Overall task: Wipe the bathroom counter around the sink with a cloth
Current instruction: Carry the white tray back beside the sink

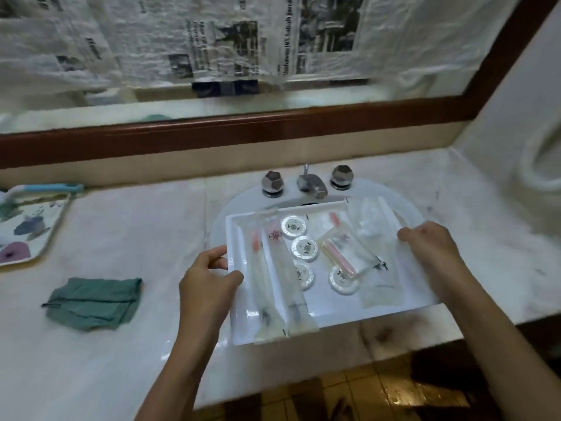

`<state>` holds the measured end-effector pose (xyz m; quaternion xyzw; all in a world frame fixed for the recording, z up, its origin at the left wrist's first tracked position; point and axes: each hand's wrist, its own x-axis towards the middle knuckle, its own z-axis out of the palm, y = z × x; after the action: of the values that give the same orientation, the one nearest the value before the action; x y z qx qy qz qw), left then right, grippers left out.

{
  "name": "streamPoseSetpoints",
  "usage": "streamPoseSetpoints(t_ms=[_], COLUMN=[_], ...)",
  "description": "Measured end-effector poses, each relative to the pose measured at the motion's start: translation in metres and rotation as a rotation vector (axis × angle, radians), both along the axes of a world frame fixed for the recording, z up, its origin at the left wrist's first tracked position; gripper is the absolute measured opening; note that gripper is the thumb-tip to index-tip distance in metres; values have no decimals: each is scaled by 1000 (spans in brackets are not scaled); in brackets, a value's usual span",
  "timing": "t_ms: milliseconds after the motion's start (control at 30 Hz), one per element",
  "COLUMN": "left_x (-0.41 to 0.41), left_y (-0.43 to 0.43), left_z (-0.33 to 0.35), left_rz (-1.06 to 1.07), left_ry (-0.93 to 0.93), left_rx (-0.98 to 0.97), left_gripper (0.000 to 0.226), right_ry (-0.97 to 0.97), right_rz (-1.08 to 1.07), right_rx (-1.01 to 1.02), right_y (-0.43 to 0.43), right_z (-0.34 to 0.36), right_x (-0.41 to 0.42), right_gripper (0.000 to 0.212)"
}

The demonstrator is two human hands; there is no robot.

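Note:
A crumpled green cloth (92, 302) lies on the pale marble counter (136, 232), left of the sink (403, 205). Over the sink sits a white tray (331, 312) filled with wrapped toiletries: round soaps and several long sachets. My left hand (209, 284) grips the tray's left edge, thumb on the rim. My right hand (431, 243) grips the tray's right edge. The cloth lies apart from both hands. The tray covers most of the sink bowl.
A chrome faucet (311, 185) with two faceted knobs stands behind the tray. A patterned tray (21, 229) with a blue-handled item sits at the far left. A mirror covered in newspaper in a brown frame (243, 132) backs the counter. Tiled floor shows below the counter's front edge.

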<state>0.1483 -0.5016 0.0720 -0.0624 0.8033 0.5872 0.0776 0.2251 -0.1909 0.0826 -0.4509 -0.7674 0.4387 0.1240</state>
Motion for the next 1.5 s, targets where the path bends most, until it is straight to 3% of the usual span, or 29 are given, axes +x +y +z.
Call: streamPoseSetpoints(t_ms=[300,600,667,733,900,967,1133,1233,1367,1500], left_x=[-3,-78,-102,-127,-176,-192,-218,-222,-223,-216], left_y=[228,400,430,458,503,515,535,540,541,538], left_z=[-7,-22,-30,-41,-60,-72,-101,-114,-123,-120], left_rz=[-208,-302,-316,-314,-277,-281,-260,-269,-263,-301], left_ry=[16,-59,-63,-67,-77,-97,-126,-123,-79,-75], left_rx=[-70,-169,-234,-285,-384,-409,-433,-464,-482,-459], left_gripper=[40,35,43,39,14,21,15,34,19,21], right_ry=[-25,42,46,2,-126,-178,-289,-322,-377,-390], right_rz=[-178,-157,-149,-137,-105,-83,-21,-23,35,63], right_rx=[68,19,13,21,-30,-15,35,99,197,314], right_y=[202,350,373,397,445,459,485,490,491,479], right_z=[-6,-35,-44,-57,-93,-106,-126,-134,-137,-130], right_x=[24,-37,-58,-81,-136,-156,-193,-203,-206,-197], right_gripper=[25,19,17,33,52,56,51,48,47,43])
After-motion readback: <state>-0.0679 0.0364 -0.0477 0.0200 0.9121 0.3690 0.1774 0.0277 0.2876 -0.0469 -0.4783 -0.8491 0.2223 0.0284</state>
